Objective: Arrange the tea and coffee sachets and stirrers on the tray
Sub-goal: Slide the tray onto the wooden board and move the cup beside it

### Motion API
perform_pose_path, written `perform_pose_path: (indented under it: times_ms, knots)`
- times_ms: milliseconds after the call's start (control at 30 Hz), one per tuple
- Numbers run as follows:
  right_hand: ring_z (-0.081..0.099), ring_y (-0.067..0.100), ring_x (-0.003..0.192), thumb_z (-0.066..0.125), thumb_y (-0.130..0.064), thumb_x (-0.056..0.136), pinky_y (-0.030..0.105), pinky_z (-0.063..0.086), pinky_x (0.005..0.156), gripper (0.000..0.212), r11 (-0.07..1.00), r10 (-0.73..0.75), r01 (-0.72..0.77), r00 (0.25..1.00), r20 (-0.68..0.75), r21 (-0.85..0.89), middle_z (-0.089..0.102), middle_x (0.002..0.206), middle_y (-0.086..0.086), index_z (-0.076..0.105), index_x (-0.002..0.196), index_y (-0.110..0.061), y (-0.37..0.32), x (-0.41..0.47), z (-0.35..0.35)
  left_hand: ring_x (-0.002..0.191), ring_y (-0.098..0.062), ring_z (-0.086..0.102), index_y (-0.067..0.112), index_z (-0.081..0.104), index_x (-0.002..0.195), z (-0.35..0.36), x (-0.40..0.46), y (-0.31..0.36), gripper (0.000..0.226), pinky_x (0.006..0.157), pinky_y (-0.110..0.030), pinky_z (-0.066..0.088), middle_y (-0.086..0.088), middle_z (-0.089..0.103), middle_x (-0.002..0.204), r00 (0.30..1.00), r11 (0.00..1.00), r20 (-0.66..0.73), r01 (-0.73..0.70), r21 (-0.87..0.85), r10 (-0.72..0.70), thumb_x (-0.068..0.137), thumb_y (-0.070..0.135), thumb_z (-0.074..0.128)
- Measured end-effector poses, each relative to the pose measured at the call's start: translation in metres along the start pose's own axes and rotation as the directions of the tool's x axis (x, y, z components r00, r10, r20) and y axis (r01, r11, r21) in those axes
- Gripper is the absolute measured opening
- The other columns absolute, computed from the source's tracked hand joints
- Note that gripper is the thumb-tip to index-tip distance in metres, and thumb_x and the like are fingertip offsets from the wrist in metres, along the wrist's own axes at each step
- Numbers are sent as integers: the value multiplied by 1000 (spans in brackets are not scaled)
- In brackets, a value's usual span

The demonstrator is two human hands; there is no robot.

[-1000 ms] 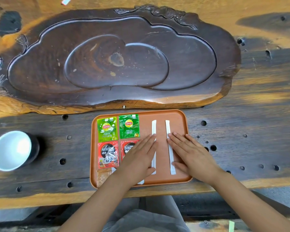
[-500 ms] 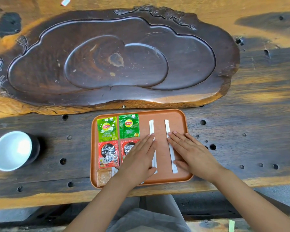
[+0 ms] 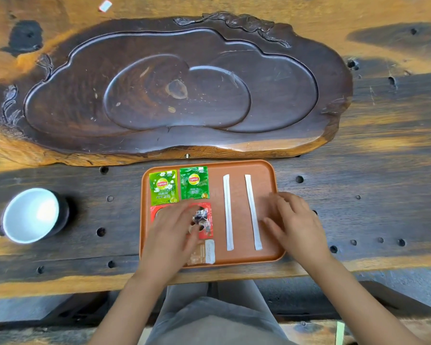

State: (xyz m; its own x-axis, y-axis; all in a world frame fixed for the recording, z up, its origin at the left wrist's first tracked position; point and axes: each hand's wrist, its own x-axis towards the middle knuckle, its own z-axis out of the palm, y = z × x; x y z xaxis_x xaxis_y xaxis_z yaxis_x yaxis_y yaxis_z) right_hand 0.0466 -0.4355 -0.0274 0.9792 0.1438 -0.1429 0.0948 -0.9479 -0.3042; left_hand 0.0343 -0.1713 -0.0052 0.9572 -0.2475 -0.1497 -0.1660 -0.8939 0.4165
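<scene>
On the dark wooden desk (image 3: 358, 220), before a carved tea board (image 3: 174, 85), the orange tray (image 3: 266, 168) holds two green tea sachets (image 3: 163, 186), red coffee sachets (image 3: 204, 220) and two stirrers (image 3: 228, 212) lying parallel. The left hand (image 3: 172, 235), fingers loosely spread and holding nothing, hovers blurred over the coffee sachets; a careless brush could skew them. The right hand (image 3: 294, 220), open and empty, sits just beside the right stirrer and may nudge it crooked.

We sit at a dark, hole-pocked wooden table (image 3: 358, 195) streaked with orange grain. Beyond the hands lies a large carved dark-wood tea board (image 3: 174, 88); left of them stands a white-lined dark round bowl (image 3: 33, 215). Light glares in its hollow.
</scene>
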Motion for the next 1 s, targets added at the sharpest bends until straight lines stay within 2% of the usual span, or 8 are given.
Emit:
perform_pose_path:
  times_ms: [67, 167, 300, 367, 467, 667, 800, 1000]
  knots:
    - [58, 32, 100, 71, -34, 74, 40, 52, 72, 54, 995, 98, -97, 994, 40, -23, 61, 113, 11, 56, 120, -11, -3, -2, -2, 110, -25, 56, 11, 58, 117, -13, -10, -17, 34, 96, -37, 39, -9, 62, 120, 985, 988, -79, 157, 12, -155, 85, 21, 51]
    - [55, 32, 105, 68, -33, 78, 40, 51, 70, 58, 969, 247, -242, 962, 114, -54, 57, 117, 11, 48, 129, -12, -14, -4, -9, 97, -33, 60, 5, 58, 108, -23, -22, -40, 29, 83, -44, 47, -14, 65, 108, 952, 956, -115, 289, 45, -283, 81, 16, 57]
    - [53, 31, 108, 57, -33, 86, 39, 49, 75, 53, 919, 393, -390, 886, 247, -63, 48, 127, 12, 40, 132, -12, -21, -1, -10, 100, -35, 58, 3, 54, 116, -23, -23, -55, 40, 79, -45, 48, -17, 61, 111, 861, 861, -14, 508, 29, -508, 81, 19, 64]
    - [57, 33, 102, 55, -29, 88, 39, 49, 75, 46, 902, 419, -431, 859, 296, -25, 50, 125, 14, 43, 127, -9, -23, 2, -7, 95, -33, 58, 6, 56, 110, -21, -19, -60, 30, 73, -42, 47, -16, 61, 107, 787, 784, 85, 616, -75, -611, 83, 20, 59]
    - [60, 34, 92, 54, -22, 88, 37, 49, 69, 32, 877, 450, -480, 841, 301, 32, 54, 119, 15, 50, 117, -8, -27, 6, -6, 78, -33, 60, 7, 61, 87, -18, -13, -64, 10, 58, -31, 41, -7, 63, 76, 759, 706, 178, 649, -285, -626, 83, 10, 52]
    - [61, 33, 89, 44, 2, 80, 33, 47, 63, 39, 813, 490, -547, 828, 272, 202, 66, 104, 14, 59, 113, -11, -27, 7, -12, 76, -12, 61, 17, 68, 91, -22, -19, -71, 31, 59, -20, 43, -2, 68, 79, 731, 588, 214, 659, -469, -648, 80, -2, 46]
    - [61, 32, 91, 44, 3, 80, 33, 48, 65, 39, 795, 497, -553, 829, 256, 250, 68, 100, 12, 61, 113, -11, -34, 4, -18, 80, -24, 66, 16, 67, 92, -29, -27, -77, 43, 72, -35, 54, -3, 69, 79, 738, 553, 227, 641, -533, -636, 78, -11, 37]
    - [54, 20, 76, 49, -2, 83, 28, 42, 62, 39, 769, 511, -559, 829, 229, 309, 57, 85, 0, 60, 118, -14, -52, -2, -32, 83, -18, 66, 19, 68, 98, -54, -39, -91, 39, 83, -42, 53, 0, 71, 85, 730, 528, 185, 622, -578, -658, 79, -6, 45]
